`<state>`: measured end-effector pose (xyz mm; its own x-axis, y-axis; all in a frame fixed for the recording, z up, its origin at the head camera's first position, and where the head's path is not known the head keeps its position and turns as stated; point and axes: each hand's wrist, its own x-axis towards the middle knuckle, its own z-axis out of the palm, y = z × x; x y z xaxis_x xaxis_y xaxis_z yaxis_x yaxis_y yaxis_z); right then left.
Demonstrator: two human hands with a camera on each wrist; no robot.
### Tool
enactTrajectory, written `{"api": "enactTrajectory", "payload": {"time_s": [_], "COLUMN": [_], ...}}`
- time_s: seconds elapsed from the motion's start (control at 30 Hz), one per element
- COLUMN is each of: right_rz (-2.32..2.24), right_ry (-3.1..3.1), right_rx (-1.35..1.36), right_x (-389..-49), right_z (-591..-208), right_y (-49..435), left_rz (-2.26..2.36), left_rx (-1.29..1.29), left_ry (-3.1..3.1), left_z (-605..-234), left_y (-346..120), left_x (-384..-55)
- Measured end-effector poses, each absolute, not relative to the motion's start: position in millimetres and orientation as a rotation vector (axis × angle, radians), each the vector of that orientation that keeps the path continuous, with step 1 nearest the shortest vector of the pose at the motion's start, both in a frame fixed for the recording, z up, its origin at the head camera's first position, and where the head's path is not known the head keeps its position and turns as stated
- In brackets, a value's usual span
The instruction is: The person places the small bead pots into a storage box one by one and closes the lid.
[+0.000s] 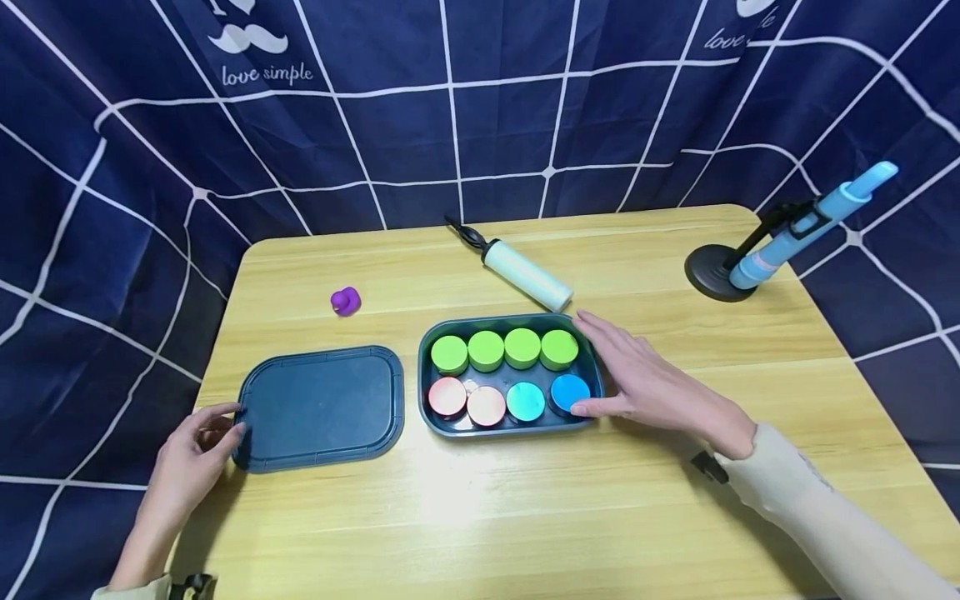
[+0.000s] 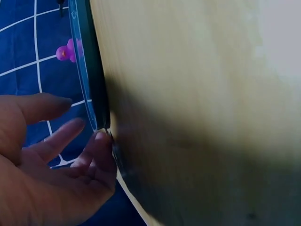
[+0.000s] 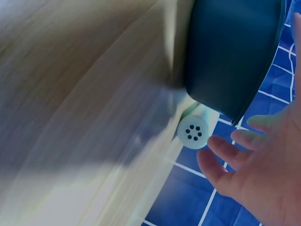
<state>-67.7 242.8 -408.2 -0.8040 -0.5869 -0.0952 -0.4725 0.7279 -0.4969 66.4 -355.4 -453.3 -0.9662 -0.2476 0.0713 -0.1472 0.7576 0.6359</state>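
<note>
A dark blue rectangular box [image 1: 517, 432] stands mid-table with round-lidded jars in two rows. Several green lids [image 1: 522, 347] fill the far row; the near row shows a red-pink lid [image 1: 447, 396], a paler pink one [image 1: 486, 406], a turquoise one [image 1: 525, 402] and a blue one [image 1: 570, 392]. My right hand [image 1: 641, 379] spreads around the box's right end, fingers by the far corner, thumb beside the blue lid. To the left, a matching flat lid [image 1: 322, 408] lies on the table. At its left edge is my left hand [image 1: 187, 454], fingers loosely bent, fingertips right at the rim.
Behind the box lies a pale blue hand pump [image 1: 528, 275] with a black nozzle end. A purple rubber duck [image 1: 346, 301] sits beyond the lid. At the back right, a light blue tube-shaped device [image 1: 810, 225] leans on a round black stand [image 1: 716, 273]. A navy grid-patterned curtain [image 1: 502, 117] surrounds the table.
</note>
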Motion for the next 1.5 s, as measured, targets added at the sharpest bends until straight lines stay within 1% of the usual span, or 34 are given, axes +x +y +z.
{"api": "enactTrajectory", "payload": {"time_s": [0.1,0.33,0.7,0.87,1.07,1.2,1.33,1.5], "right_rz": [-0.69,-0.739,-0.808,-0.81,-0.834,-0.852,-0.881,-0.937], "right_ry": [2.7,2.743,2.753,2.746,2.736,2.735,2.723,2.691], "right_rx": [-0.861,-0.891,-0.973,-0.979,-0.998,-1.035,-1.089,-1.095], "right_x": [-69,-73,-72,-72,-74,-76,-77,-76], "right_z": [-407,-404,-397,-396,-396,-395,-394,-394], "right_y": [239,224,196,189,182,175,166,155], "left_rz": [-0.995,-0.969,-0.917,-1.15,-1.649,-1.948,-2.039,-2.059], "left_rx": [0.305,0.377,0.266,0.191,0.252,0.233,0.191,0.203], "left_ry": [-2.836,-2.883,-2.906,-2.832,-2.606,-2.396,-2.302,-2.261], "left_z": [-454,-453,-451,-450,-446,-444,-441,-437], "left_y": [-356,-359,-366,-369,-379,-383,-382,-383], "left_x": [65,58,54,55,56,56,54,53]}}
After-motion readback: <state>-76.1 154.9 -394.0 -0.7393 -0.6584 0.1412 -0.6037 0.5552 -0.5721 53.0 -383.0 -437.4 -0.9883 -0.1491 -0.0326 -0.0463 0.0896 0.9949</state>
